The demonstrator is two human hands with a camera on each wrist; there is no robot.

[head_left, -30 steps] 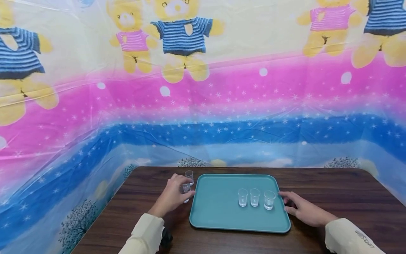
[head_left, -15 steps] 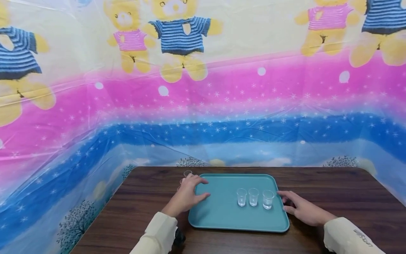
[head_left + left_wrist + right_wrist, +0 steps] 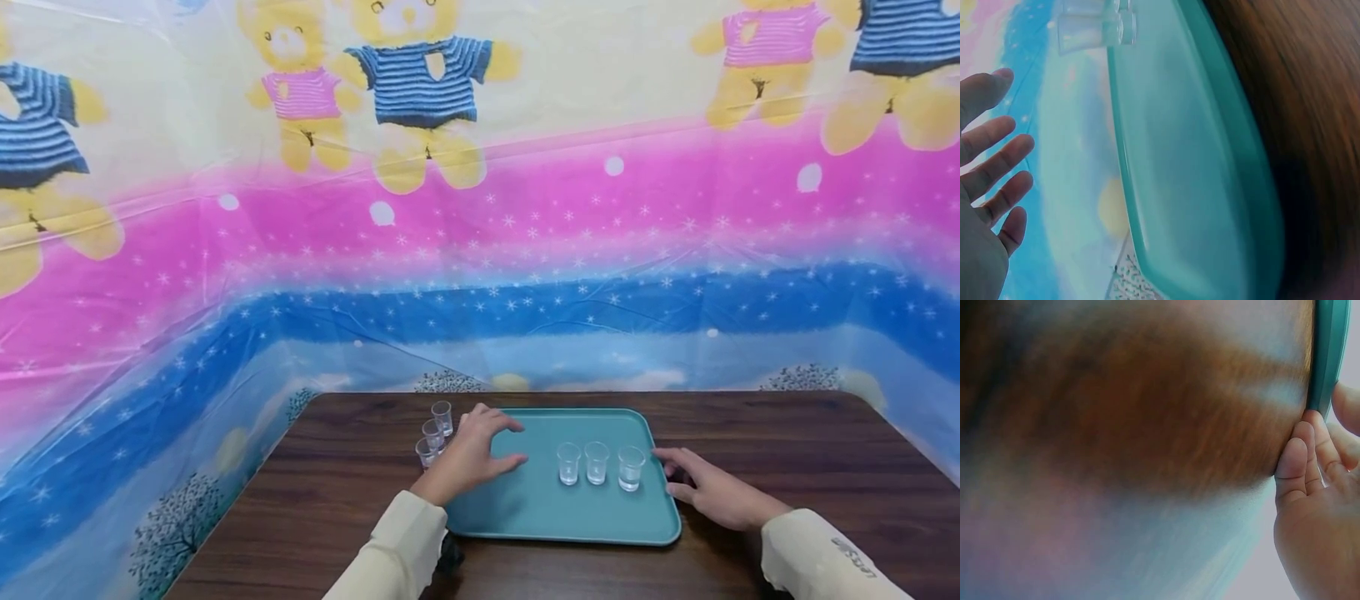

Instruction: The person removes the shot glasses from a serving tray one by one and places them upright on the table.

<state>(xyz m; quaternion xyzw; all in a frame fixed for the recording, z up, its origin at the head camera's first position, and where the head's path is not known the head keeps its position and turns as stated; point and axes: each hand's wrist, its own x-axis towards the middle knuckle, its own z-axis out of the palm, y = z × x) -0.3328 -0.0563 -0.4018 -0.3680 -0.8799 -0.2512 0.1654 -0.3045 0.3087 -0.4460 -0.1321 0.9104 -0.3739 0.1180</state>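
Note:
My left hand (image 3: 474, 450) hovers over the left part of a green tray (image 3: 547, 521), its fingers spread and nothing in them; the left wrist view also shows these spread fingers. On the right half of the tray stand three small clear shot glasses: a left one (image 3: 568, 464), a middle one (image 3: 596, 463) and a right one (image 3: 631, 468). Fingertips of my right hand (image 3: 716, 492) touch the tray's right rim, and the right wrist view shows them beside that edge (image 3: 1330, 356). The left hand partly hides the tray's left side.
Left of the tray, more clear shot glasses (image 3: 442, 417) stand in a row on the dark wooden table (image 3: 315, 500), partly behind my left hand. A cloth printed with bears (image 3: 427, 83) hangs around the table's back and sides.
My left hand has moved right, from beside the shot glasses at the tray's left to over the tray, uncovering those glasses. My right hand stays at the tray's rim.

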